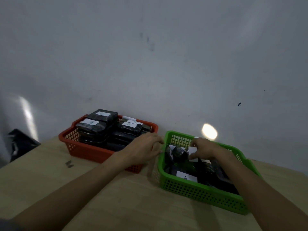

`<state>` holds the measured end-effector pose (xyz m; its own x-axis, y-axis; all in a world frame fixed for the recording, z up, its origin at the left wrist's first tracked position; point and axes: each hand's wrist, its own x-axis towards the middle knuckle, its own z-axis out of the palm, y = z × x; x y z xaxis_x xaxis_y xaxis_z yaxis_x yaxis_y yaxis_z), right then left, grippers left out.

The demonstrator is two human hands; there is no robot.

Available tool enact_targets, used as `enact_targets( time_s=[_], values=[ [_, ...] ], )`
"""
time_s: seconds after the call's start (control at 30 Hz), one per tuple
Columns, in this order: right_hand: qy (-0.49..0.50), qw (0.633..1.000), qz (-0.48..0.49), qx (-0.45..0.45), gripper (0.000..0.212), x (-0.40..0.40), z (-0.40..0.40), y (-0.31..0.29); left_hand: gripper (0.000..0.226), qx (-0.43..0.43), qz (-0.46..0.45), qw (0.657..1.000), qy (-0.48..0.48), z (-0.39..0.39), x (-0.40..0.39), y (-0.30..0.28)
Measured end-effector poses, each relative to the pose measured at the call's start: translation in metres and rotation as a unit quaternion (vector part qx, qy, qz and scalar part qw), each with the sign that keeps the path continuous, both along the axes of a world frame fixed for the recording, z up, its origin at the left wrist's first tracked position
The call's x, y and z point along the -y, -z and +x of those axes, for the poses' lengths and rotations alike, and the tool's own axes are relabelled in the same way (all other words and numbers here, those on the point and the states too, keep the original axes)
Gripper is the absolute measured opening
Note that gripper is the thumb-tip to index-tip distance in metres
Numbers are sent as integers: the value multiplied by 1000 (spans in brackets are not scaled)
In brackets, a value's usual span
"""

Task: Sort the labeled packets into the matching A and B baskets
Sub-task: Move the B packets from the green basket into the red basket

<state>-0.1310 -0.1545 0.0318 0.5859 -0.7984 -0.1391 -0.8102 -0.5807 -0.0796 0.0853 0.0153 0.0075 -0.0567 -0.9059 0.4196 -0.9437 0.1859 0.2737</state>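
Both forearms come up from 6 o'clock over the wooden table (116,197). R hand (202,148) is inside the green basket (200,190) at 3 o'clock, fingers pinching a white label on a black packet (179,153) near the far wall; an A-labeled packet (186,177) lies nearer. L hand (144,147) sits w/ curled fingers at the green basket's left rim; whether it grips anything, can't tell. Red basket (86,150) at 10 o'clock holds stacked B-labeled packets (100,120).

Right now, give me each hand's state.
Left hand: fingers curled at the green basket rim; grip unclear.
Right hand: pinches a white-labelled packet.
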Motion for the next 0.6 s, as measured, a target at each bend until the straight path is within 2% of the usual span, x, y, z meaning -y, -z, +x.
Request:
enact_targets(
  time_s=[0.17, 0.33, 0.47, 0.6],
  values=[
    [-10, 990, 3, 141, 46, -14, 10, -23, 32, -17, -14, 999, -42, 35, -27, 3],
    [3, 939, 162, 304, 35, -39, 51, -32, 27, -50, -26, 991, -121, 80, -50, 11],
    [13, 909, 222, 352, 35, -45, 97, -25, 23, -118, -22, 981, -150, 107, -53, 17],
    [18, 914, 230, 333, 34, -33, 141, -12, 21, -140, -16, 980, -138, 116, -43, 25]
  ],
)
